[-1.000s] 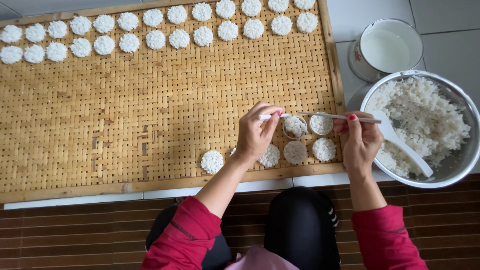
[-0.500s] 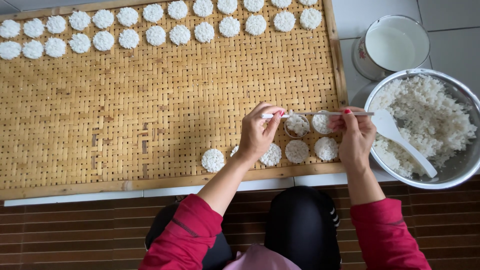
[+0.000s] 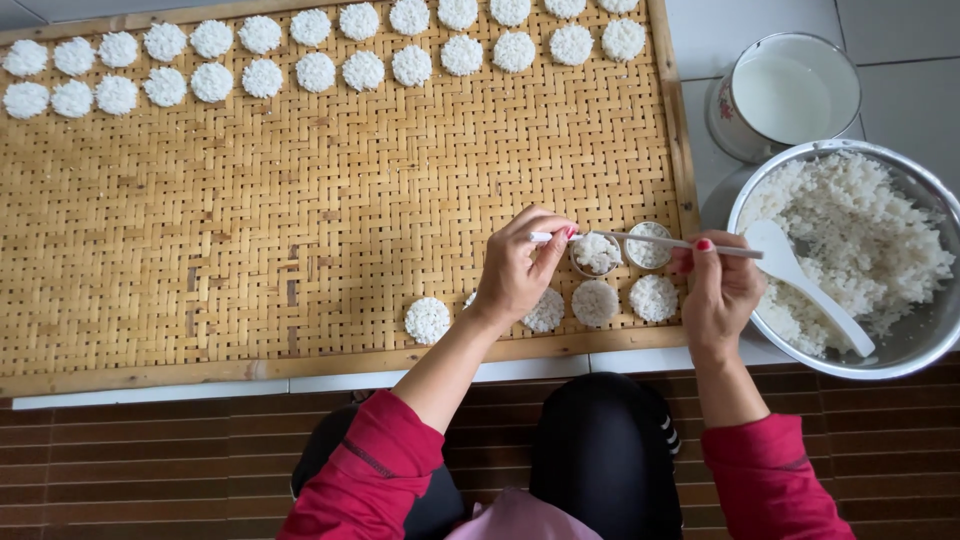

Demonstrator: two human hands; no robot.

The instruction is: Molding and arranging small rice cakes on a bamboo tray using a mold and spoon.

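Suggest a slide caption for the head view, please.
Both hands press rice into ring moulds on a woven tray.

The left hand (image 3: 518,275) covers part of one rice disc (image 3: 546,311) and all but a sliver of another beside it. The top row of rice discs (image 3: 510,10) is cut by the upper edge, as is the woven tray's (image 3: 300,220) far rim. The steel bowl (image 3: 925,345) runs off the right edge. What the left grip pinches is too small to tell.

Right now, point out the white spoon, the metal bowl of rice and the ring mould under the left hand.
white spoon (image 3: 800,280), head view, on its handle inside the bowl.
metal bowl (image 3: 905,360), head view, on its near rim.
ring mould (image 3: 596,253), head view, on the rice filling it.
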